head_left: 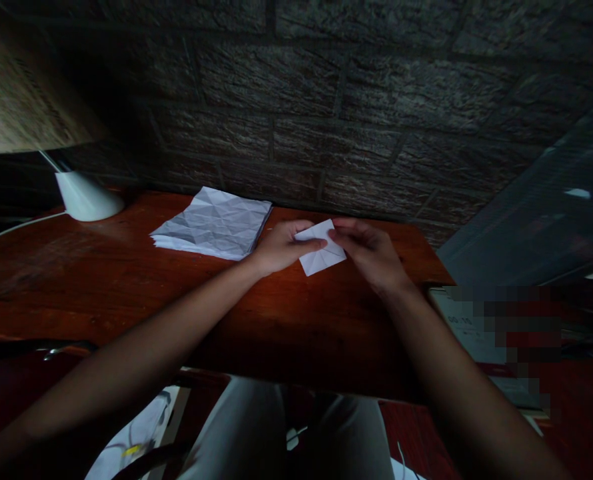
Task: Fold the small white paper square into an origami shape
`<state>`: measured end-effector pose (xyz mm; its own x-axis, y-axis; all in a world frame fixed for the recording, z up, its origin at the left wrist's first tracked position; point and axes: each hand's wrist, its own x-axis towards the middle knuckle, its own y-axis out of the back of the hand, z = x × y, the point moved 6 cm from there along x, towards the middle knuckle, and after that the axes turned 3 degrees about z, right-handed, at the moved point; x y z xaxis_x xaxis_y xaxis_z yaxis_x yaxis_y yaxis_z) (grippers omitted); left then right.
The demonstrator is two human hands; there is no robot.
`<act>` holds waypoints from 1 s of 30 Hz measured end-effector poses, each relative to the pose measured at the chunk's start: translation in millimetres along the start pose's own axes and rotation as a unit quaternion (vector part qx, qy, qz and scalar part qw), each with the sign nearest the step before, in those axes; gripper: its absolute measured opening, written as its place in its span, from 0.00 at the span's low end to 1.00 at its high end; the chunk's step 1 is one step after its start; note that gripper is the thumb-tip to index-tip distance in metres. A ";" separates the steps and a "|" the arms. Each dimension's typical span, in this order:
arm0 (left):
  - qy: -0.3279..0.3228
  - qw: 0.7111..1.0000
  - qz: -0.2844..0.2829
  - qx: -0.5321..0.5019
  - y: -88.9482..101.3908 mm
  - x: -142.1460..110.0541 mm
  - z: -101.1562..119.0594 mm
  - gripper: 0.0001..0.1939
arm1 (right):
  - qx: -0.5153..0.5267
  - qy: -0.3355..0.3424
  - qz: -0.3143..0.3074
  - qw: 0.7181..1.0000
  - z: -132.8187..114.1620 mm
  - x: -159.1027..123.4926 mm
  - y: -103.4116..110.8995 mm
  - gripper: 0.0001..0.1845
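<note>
A small folded square of white paper [312, 265] is held up over the table, tilted, with crease lines running across its face. My left hand [281, 248] grips its left side, the thumb lying flat across the front and the fingers behind. At the upper right edge, my right hand [369, 250] pinches the paper between thumb and forefinger. What the fingers do behind the sheet is hidden. Left of my hands a stack of creased white paper sheets [216, 220] lies on the tabletop, its surface marked with many triangular folds.
The brown wooden table [101, 280] stands against a dark brick wall [301, 107]. A lamp [89, 197] with a woven shade and a white cord occupies the left end. Right of the table are a grey panel [531, 193] and a pale box [469, 327]. My legs [241, 427] are below the front edge.
</note>
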<state>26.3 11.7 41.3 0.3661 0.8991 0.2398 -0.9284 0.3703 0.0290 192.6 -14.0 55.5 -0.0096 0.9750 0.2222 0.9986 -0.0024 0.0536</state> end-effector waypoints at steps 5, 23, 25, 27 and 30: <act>-0.054 0.997 0.056 0.007 7.1 3.2 3.0 0.18 | 0.003 0.001 0.008 1.000 2.6 0.7 1.0 0.17; -0.056 0.995 0.079 -0.029 7.1 4.3 4.9 0.22 | -0.003 0.020 0.032 0.999 1.2 1.9 1.0 0.17; -0.034 0.994 0.083 -0.054 8.0 4.6 2.9 0.22 | -0.003 0.012 0.048 0.999 1.8 3.1 3.4 0.18; -0.009 0.992 0.091 -0.088 9.9 4.8 -0.4 0.24 | -0.002 0.004 0.064 0.998 1.4 3.6 5.7 0.18; 0.016 0.985 0.111 -0.128 14.0 5.1 -4.3 0.24 | -0.001 -0.012 0.066 0.998 1.0 2.8 6.5 0.18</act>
<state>15.5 22.4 38.8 0.1617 0.9700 0.1814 -0.9412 0.2068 -0.2671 199.0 -11.1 55.5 0.1241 0.9711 0.2036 0.9909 -0.1323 0.0268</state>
